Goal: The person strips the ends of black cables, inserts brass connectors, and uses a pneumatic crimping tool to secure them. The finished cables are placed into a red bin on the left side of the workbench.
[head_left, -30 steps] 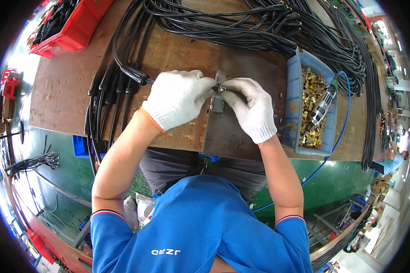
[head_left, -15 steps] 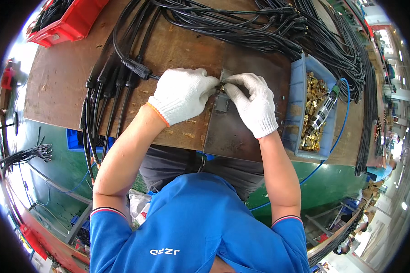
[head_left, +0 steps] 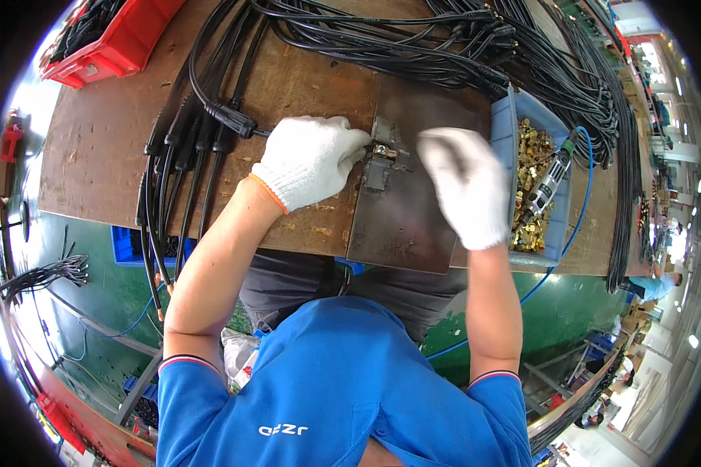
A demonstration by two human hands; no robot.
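My left hand [head_left: 311,162], in a white knitted glove, is closed around a black cable [head_left: 262,133] that enters the glove from a thick black connector [head_left: 234,119]. Its fingertips sit beside a small metal fixture [head_left: 377,174] fixed to the table. A small brass piece [head_left: 382,151] lies in that fixture, at the cable's end. My right hand [head_left: 467,183], also gloved, is in the air between the fixture and the blue bin [head_left: 503,148]; motion smears its fingers. Brass parts [head_left: 530,233] fill the bin, and a silver air screwdriver [head_left: 553,185] rests across it.
Black cables [head_left: 382,39] lie bundled along the table's far side, and several connector ends [head_left: 181,140] hang over the near edge at left. A red bin [head_left: 105,50] stands far left. A blue hose [head_left: 585,202] runs from the screwdriver past the table edge.
My right hand has left the fixture and moved right toward the bin, uncovering the brass piece. My left hand stays in place on the cable.
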